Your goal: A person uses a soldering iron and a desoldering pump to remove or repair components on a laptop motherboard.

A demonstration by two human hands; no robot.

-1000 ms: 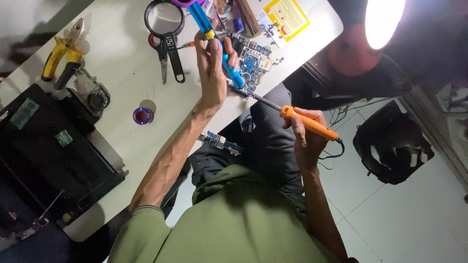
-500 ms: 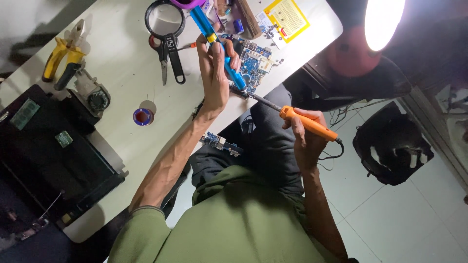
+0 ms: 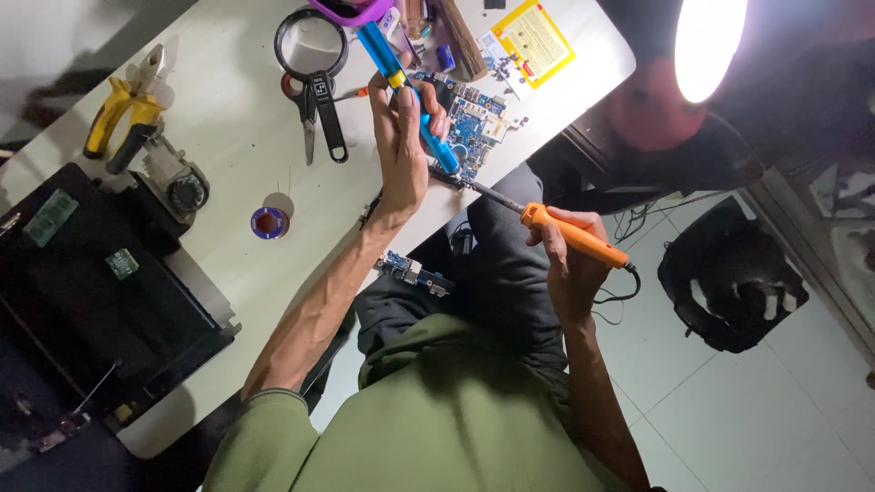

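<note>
Over the blue circuit board (image 3: pixel 474 128), at the table's (image 3: pixel 228 137) near edge, I log both hands at work. Left hand (image 3: pixel 401 150): closed around a blue suction pump (image 3: pixel 406 96), its nose angled down onto the board. Right hand (image 3: pixel 570 264): wrapped around the orange grip of a soldering iron (image 3: pixel 574 237), its dark metal shaft reaching across to the board's near edge.

Handling, as I judge it: the board is light, stiff and fragile, best taken by its bare edges, never by the parts on it. The iron is light and rigid, for holding by the orange grip only, since the metal end is likely hot.

Left of the board: scissors (image 3: pixel 319 118), a magnifier (image 3: pixel 312 44), a small blue solder spool (image 3: pixel 270 222), yellow pliers (image 3: pixel 118 114). Beyond the board: a yellow card (image 3: pixel 533 38). Below it, on my lap: a second small board (image 3: pixel 415 271).
</note>
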